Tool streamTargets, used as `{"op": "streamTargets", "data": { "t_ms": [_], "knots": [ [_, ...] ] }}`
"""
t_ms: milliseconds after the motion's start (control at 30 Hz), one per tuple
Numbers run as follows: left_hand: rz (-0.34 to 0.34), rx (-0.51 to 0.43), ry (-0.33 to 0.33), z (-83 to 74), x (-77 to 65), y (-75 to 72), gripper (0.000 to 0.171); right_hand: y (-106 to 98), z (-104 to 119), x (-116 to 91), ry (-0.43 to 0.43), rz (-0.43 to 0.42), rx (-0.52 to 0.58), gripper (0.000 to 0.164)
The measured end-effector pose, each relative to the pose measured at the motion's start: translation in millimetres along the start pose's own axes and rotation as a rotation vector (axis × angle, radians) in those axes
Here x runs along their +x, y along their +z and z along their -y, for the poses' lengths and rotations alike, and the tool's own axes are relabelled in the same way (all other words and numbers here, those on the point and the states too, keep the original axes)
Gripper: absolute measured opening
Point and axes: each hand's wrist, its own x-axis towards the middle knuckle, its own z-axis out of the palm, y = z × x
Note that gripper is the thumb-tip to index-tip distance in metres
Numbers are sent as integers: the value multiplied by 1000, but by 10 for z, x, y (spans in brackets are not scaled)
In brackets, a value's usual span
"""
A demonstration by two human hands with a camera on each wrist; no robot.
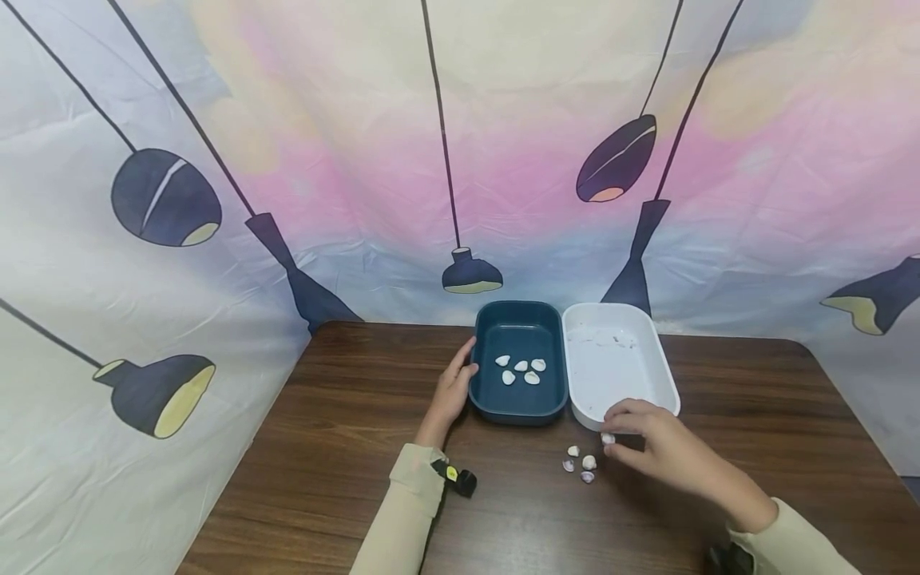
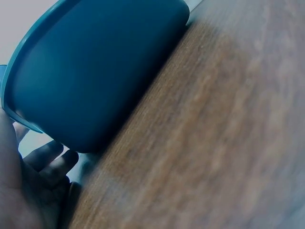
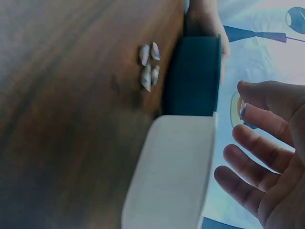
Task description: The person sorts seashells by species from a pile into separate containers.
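My right hand (image 1: 657,447) pinches a small seashell (image 1: 608,438) between thumb and index finger, close to the near right corner of a white tray (image 1: 585,399). In the right wrist view its other fingers spread loosely and the shell (image 3: 243,109) shows between the two fingertips. The left hand (image 1: 453,391) rests against the left side of a dark teal tray (image 1: 521,411), its fingertips at the rim. Several pale shells (image 1: 521,366) lie in the teal tray. On the table before the trays sits a loose cluster of shells (image 1: 588,462), some purplish.
Both trays stand side by side at the back of the brown wooden table (image 1: 345,447). Small dark marks show on the white tray's floor. Behind the table hangs a cloth backdrop (image 1: 359,160) printed with lamps.
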Motion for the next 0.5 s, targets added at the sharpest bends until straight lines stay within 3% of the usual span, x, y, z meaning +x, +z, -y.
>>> {"op": "streamTargets", "data": {
  "t_ms": [500],
  "knots": [
    [-2, 4, 6, -3, -12, -3, 55, -234, -188, 347, 110, -3, 56, 22]
  ]
}}
